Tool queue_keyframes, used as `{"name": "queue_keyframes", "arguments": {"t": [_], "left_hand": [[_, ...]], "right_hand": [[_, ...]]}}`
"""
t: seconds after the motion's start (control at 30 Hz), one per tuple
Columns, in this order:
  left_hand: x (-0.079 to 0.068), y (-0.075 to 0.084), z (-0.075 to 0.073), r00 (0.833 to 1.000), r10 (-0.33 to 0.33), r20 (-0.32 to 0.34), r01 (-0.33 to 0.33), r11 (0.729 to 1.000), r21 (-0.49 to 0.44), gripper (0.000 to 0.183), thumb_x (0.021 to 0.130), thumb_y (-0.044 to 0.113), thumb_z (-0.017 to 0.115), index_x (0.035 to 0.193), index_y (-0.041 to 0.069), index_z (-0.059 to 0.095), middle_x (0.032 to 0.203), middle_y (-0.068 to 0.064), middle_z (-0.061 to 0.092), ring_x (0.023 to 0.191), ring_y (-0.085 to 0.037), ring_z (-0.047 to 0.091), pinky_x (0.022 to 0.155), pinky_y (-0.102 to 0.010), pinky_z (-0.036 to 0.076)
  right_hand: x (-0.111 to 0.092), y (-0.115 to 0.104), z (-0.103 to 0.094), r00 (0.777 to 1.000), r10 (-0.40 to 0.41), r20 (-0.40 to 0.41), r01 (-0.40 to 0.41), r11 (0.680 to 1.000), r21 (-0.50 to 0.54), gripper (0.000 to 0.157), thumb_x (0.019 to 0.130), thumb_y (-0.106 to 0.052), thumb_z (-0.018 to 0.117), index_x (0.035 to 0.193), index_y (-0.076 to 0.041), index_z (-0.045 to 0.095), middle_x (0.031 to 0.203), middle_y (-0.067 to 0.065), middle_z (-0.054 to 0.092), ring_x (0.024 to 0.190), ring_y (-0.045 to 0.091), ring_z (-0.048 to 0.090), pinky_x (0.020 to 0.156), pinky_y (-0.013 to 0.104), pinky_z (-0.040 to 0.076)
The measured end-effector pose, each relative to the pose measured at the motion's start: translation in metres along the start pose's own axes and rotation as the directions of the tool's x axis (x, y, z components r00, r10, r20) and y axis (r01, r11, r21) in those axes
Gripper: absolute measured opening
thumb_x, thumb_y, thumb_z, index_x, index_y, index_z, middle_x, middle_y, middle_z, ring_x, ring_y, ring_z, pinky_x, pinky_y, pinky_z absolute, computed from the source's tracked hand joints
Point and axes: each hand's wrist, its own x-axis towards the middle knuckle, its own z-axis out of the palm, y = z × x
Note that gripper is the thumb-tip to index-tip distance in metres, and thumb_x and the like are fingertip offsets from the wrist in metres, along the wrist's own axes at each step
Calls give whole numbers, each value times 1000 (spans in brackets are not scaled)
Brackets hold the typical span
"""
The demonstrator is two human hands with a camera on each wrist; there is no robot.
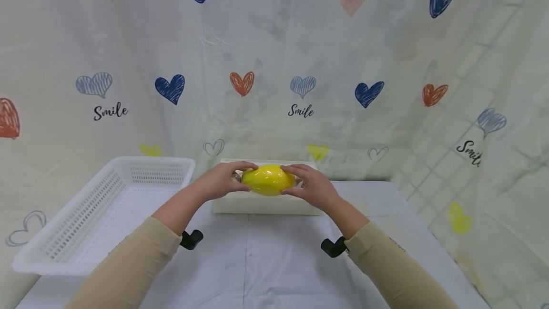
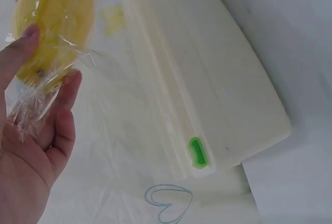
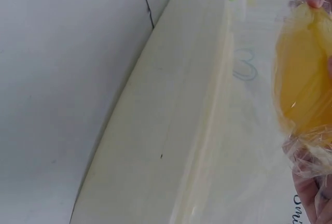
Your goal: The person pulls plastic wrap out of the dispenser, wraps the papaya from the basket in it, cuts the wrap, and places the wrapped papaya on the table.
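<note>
A yellow oval, mango-like fruit (image 1: 268, 180) is wrapped in clear plastic film, held level between both hands above the long white box (image 1: 266, 204). My left hand (image 1: 220, 180) grips its left end, thumb below and fingers above in the head view. At the opposite end, my right hand (image 1: 315, 187) grips it the same way. Crinkled film (image 2: 36, 97) bunches up by the left palm in the left wrist view. More loose film (image 3: 314, 151) gathers at the other end in the right wrist view. The film hides parts of some fingers.
On the left of the table (image 1: 283, 266) stands a white perforated plastic basket (image 1: 51, 271). A green piece (image 2: 198, 153) sits on the white box's edge near one end. Behind everything hangs a pale sheet (image 1: 266, 37) printed with hearts and "Smile".
</note>
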Motion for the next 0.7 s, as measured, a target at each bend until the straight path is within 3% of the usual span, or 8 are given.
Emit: {"name": "queue_keyframes", "arguments": {"t": [0.27, 0.7], "left_hand": [[8, 8, -14, 1000, 20, -6, -20, 1000, 15, 57, 86, 36, 78, 138, 39, 56, 140, 2, 56, 102, -21, 63, 84, -34, 55], [18, 21, -37, 999, 32, 10, -32, 999, 22, 57, 89, 36, 75, 142, 36, 54, 145, 2, 52, 116, -27, 59, 95, -45, 51]], "right_hand": [[8, -2, -15, 1000, -14, -13, 14, 1000, -3, 63, 81, -40, 80, 139, -24, 59, 134, 1, 60, 111, 24, 61, 80, 34, 57], [23, -5, -34, 998, -47, -36, 46, 999, -25, 64, 82, -43, 77, 140, -23, 58, 132, 2, 61, 111, 23, 60, 85, 35, 56]]}}
